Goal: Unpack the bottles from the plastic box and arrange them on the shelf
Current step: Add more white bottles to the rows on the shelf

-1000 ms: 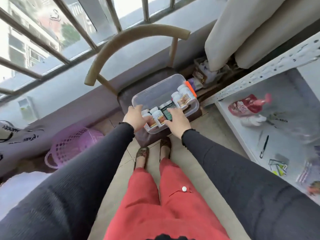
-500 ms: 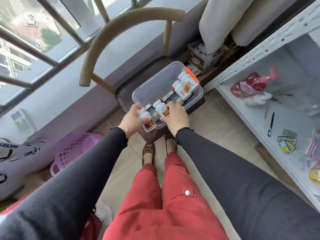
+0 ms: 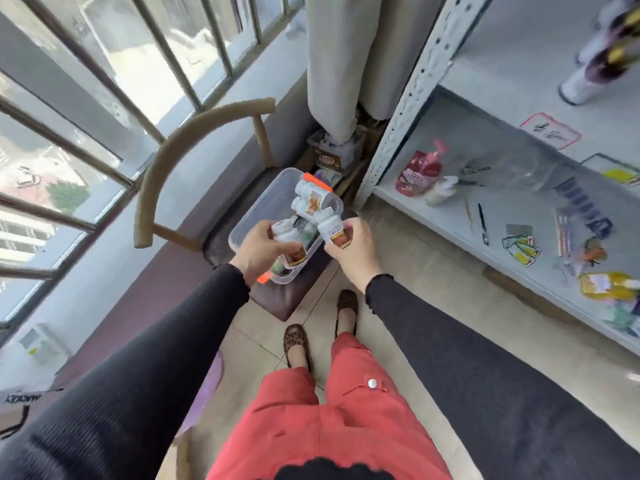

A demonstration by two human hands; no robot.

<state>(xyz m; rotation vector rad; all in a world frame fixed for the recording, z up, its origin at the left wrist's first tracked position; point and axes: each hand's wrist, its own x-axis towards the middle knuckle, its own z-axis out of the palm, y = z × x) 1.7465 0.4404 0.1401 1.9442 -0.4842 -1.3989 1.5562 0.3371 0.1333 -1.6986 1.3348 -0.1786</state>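
A clear plastic box [image 3: 258,209] with orange clips sits on a dark chair seat [image 3: 221,237]. My left hand [image 3: 256,249] grips a white bottle [image 3: 289,245] with an orange label, lifted just above the box's near end. My right hand [image 3: 353,245] grips another white bottle [image 3: 332,230] at the box's right rim. Two more white bottles [image 3: 311,199] lie at the far end inside the box, and a green-labelled one [image 3: 306,232] shows between my hands. The white metal shelf [image 3: 446,230] stands to the right.
The shelf board carries a red pouch [image 3: 419,171], a pen [image 3: 482,220], small packets [image 3: 521,249] and a yellow pack [image 3: 604,285]. A curved chair back [image 3: 180,150] and barred window lie left. A curtain [image 3: 346,64] hangs behind the box. My feet stand on tiled floor.
Both hands closed round bottles inside the box and raised them out. The view has swung to the right, bringing more of the shelf into sight.
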